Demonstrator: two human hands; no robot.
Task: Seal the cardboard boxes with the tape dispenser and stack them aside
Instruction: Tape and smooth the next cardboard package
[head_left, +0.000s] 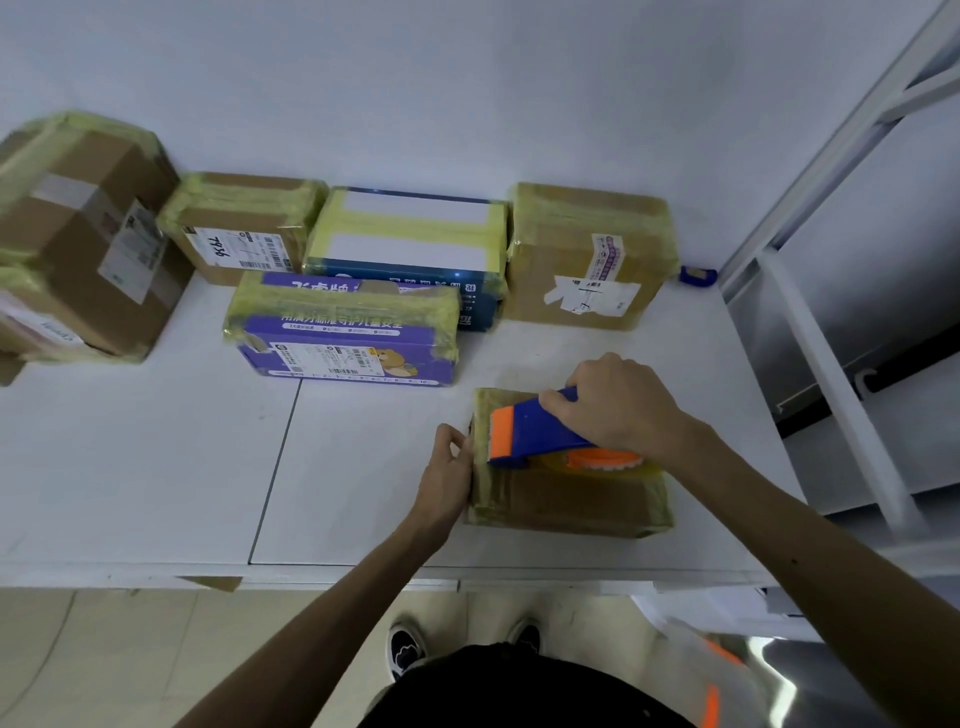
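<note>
A person is gripping one blue-and-orange tape dispenser (540, 434) in the right hand (618, 405), fingers wrapping closed around its handle, and is holding it down on top of a brown cardboard box (571, 501) banded in yellowish tape. The left hand (447, 475) is lying against that box's left side, its fingers curling onto the upper edge.

Four more taped parcels are sitting singly beyond the cardboard box. A purple carton (343, 332) is sitting just behind it to the left, and a blue-and-white carton (410, 239) is sitting behind that. A brown box marked 7936 (239, 228) is sitting farther left by the wall. A second brown box with a torn white label (587, 254) is sitting straight behind the cardboard box. Far to its left a pile of brown parcels (78, 234) is standing, too blurred to count. One small blue object (698, 275) is lying behind and to the right, at the wall.

Everything is resting on a white table (156, 467), with the cardboard box sitting near its front edge. A white wall (467, 78) is rising behind, and a pale metal shelving frame (831, 156) is standing to the box's right. Beige floor tiles (104, 649) and two dark shoes (408, 649) are showing below the table's edge.
</note>
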